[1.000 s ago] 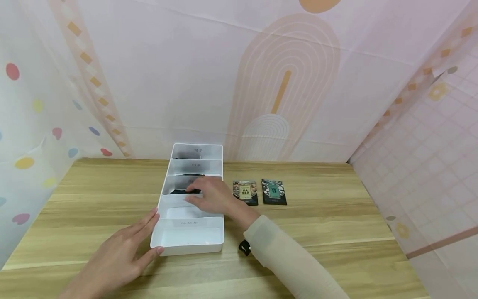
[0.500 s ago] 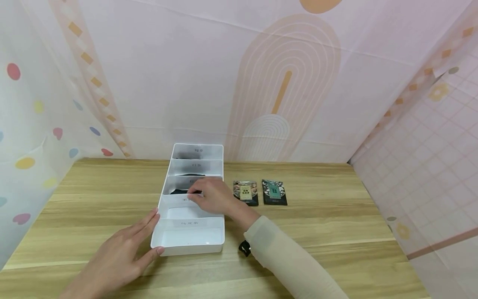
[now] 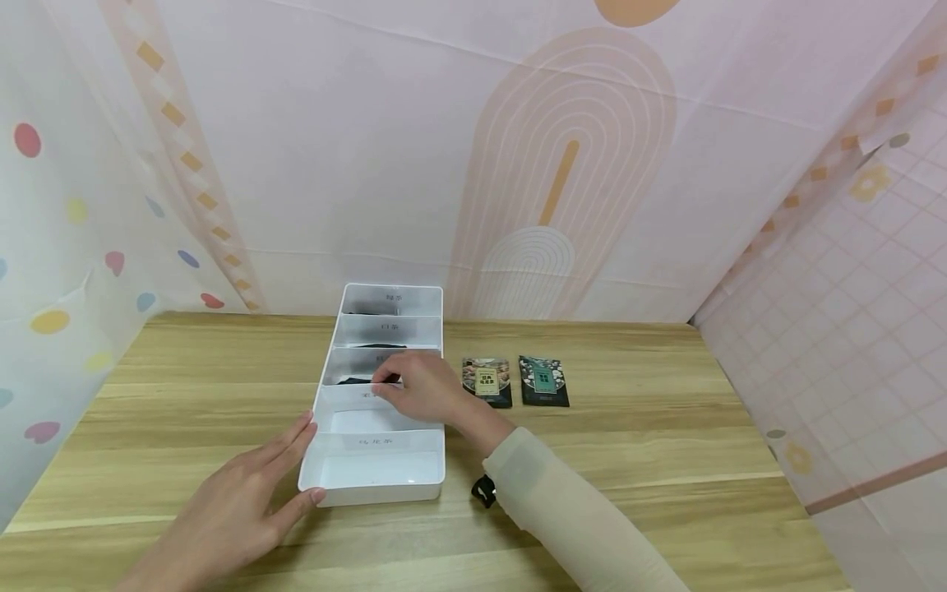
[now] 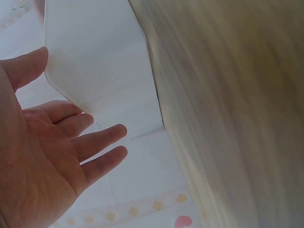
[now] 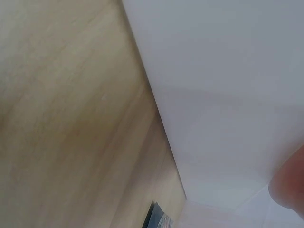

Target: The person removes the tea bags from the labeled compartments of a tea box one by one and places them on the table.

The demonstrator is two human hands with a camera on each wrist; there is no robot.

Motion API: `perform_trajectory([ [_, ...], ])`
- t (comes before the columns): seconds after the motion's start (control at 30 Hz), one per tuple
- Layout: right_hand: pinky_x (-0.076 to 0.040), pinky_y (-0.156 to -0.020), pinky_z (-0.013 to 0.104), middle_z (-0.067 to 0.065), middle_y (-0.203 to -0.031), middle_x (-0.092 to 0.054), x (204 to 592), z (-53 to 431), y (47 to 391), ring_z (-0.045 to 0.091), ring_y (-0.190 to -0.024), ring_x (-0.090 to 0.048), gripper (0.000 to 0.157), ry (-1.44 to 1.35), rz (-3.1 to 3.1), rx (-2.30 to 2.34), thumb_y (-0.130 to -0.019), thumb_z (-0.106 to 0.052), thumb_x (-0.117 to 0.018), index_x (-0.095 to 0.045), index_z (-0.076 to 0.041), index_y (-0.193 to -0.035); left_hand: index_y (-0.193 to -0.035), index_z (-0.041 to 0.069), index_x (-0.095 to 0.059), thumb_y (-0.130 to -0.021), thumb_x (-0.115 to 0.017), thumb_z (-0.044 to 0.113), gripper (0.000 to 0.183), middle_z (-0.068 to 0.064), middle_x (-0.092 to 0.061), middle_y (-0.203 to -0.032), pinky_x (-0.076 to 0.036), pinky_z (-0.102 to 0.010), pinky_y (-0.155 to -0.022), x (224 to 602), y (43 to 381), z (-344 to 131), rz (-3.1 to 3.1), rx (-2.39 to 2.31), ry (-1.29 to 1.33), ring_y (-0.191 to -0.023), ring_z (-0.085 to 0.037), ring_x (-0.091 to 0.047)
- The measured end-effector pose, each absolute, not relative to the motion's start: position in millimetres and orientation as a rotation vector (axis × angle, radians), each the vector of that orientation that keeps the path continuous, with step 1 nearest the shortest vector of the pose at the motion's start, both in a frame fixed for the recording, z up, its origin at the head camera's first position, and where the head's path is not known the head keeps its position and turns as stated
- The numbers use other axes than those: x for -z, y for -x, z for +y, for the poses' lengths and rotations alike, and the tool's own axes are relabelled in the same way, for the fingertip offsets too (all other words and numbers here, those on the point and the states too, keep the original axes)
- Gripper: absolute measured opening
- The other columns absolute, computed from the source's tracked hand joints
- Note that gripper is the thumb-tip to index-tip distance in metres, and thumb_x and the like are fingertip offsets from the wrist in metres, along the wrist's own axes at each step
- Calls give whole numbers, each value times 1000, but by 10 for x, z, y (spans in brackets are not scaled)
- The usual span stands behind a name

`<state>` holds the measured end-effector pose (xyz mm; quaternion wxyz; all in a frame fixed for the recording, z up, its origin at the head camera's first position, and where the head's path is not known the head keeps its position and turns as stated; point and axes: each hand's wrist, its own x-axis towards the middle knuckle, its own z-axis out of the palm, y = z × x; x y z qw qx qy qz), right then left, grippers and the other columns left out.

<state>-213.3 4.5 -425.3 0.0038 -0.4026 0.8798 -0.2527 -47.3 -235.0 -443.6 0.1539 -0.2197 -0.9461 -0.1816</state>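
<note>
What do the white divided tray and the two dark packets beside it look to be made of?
White divided tray: likely moulded plastic, smooth, slightly glossy thin walls. Two dark packets: probably printed foil or plastic film, flat with a faint sheen; too small to be sure.

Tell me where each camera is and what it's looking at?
Head: worn on the head, looks forward and down at the white divided tray, both hands and a sleeve.
Left wrist: beside the left hand, sees palm, fingers, tray wall.
Right wrist: low by the tray, shows one fingertip.
All three share the tray and the wooden table.
</note>
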Motion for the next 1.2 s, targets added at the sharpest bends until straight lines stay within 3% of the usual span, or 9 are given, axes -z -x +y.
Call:
perform_trajectory([
  [0.5,-47,-76,12,-10,-95,-74,4263,60,2103,-4,-85,-61,6,1144,2717,1004,-98,-19,-76,-81,-17,-100,-149,-4,-54,-87,-84,38,81,-17,-53,-155,-56,-57,-90,4422,473,-2351,-2721,529,630,-118,-40,-68],
  [1.2,-51,-69,19,-6,-93,-72,4142,124,2076,4,-82,-60,7,992,2577,1339,-103,-14,-70,-75,-10,-106,-148,-4,-55,-88,-84,40,80,-17,-53,-155,-56,-58,-90,4438,476,-2353,-2721,521,635,-117,-41,-68],
])
